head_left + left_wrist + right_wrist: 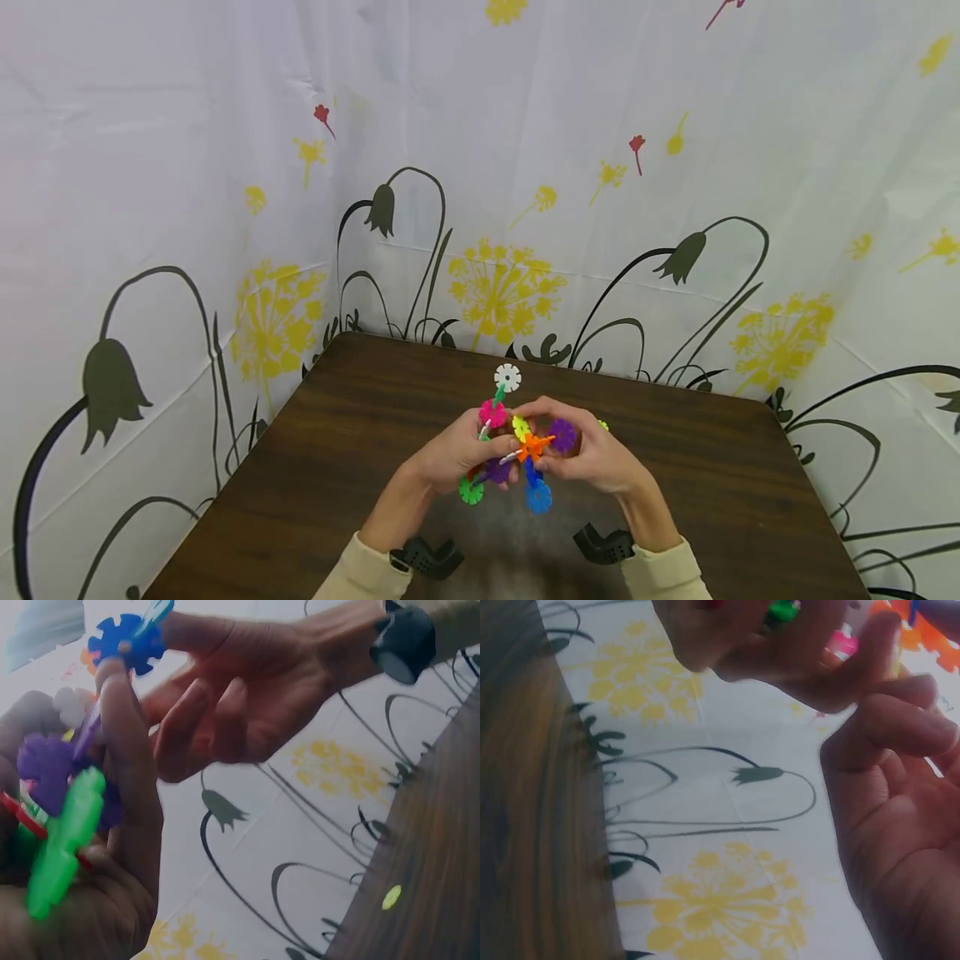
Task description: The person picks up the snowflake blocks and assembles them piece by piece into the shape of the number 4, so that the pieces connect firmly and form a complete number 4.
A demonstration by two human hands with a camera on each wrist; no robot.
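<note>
Both hands meet over the table around a chain of interlocking snowflake discs. My left hand [453, 450] grips its left part, near a pink disc [492, 413], a white disc [507, 377] above it and a green disc [471, 490] below. With thumb and fingers, my right hand [600, 458] pinches the chain beside an orange disc [531, 447] and a purple disc [563, 435]. A blue disc [538, 497] hangs lowest. In the left wrist view, another green disc [67, 844] stands edge-on against the left palm. Fingers hide some of the joints.
A dark wooden table [360, 400] lies under the hands. One loose yellow disc [391, 897] lies on it, mostly behind the right hand in the head view. A white curtain [562, 100] printed with flowers surrounds the table's far and side edges. Each wrist wears a black camera mount [431, 558].
</note>
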